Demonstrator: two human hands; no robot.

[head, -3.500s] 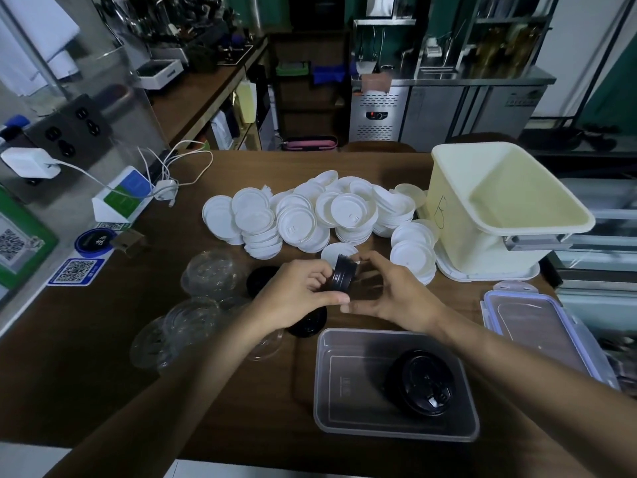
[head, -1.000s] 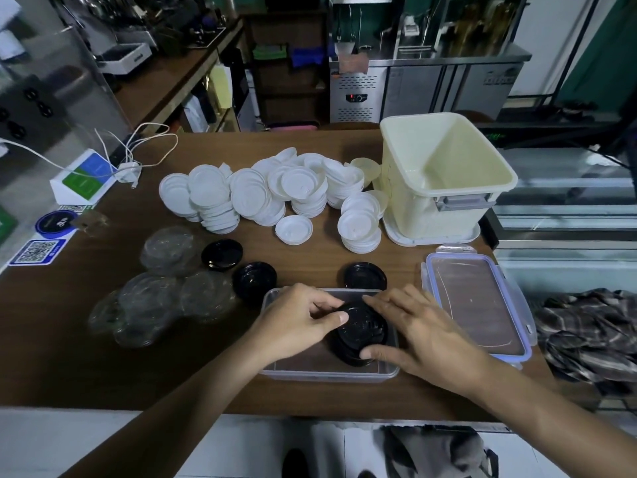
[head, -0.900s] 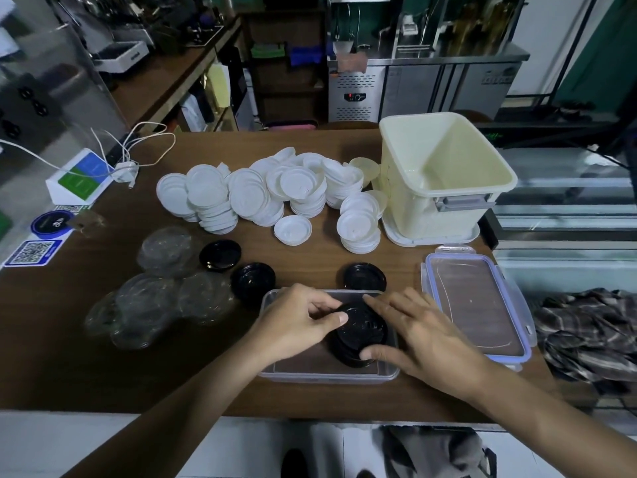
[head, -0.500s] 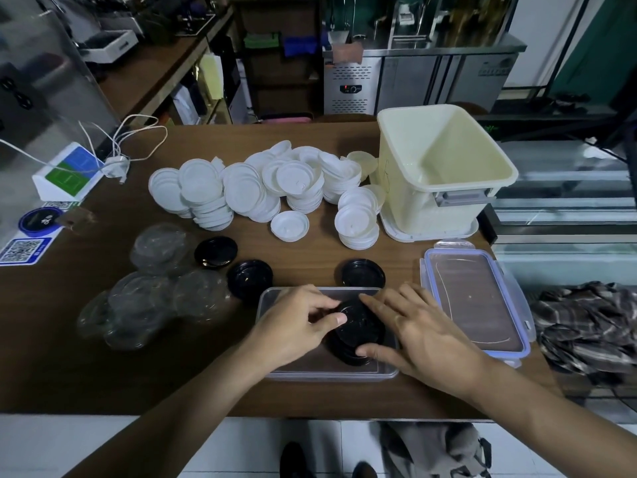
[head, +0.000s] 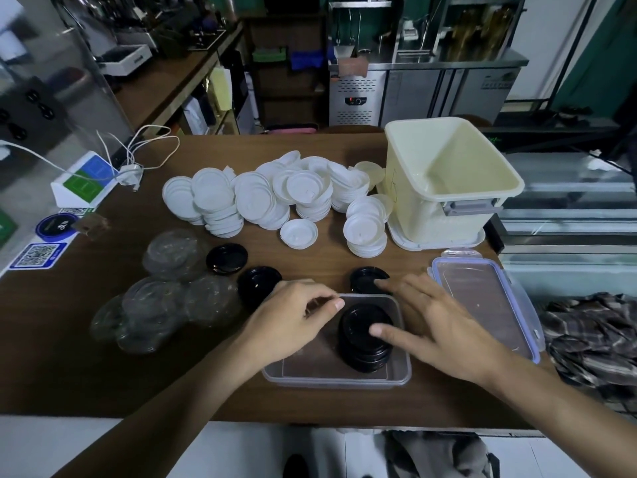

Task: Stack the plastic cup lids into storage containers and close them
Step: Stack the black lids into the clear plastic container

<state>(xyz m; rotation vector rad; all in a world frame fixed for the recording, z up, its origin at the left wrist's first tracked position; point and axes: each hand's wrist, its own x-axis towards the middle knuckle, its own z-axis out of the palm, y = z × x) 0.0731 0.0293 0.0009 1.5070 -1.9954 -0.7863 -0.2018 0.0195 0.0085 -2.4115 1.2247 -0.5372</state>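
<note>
Item: black lid stack (head: 364,336), a short nested column standing in the right half of the clear container (head: 336,380), which sits at the near edge of the table (head: 62,360). Left hand (head: 293,322): hovers over the container's left half, fingers loosely curled, thumb tip just short of the stack, holding nothing that I can see. Right hand (head: 437,329): spread wide and flat, thumb tip resting on the top lid, gripping nothing. Outstanding stock: three loose black lids, one just behind the container (head: 367,279) under the right fingertips, two to the left (head: 258,282) (head: 226,258); a heap of white lids (head: 275,198); clear dome lids (head: 162,294). Closure: the blue-sealed container lid (head: 482,301) lies flat just right of the container, not yet fitted. Cream bin (head: 448,181) stands open behind it. Handling, as I judge it: thin moulded plastic, very light, smooth, slightly springy; a lid slides on wood and a nested column tips if nudged at its top. I would pinch each loose lid across its rim, thumb opposite fingers, lower it square onto the column, and steady the column by its side wall, not its crown.
</note>
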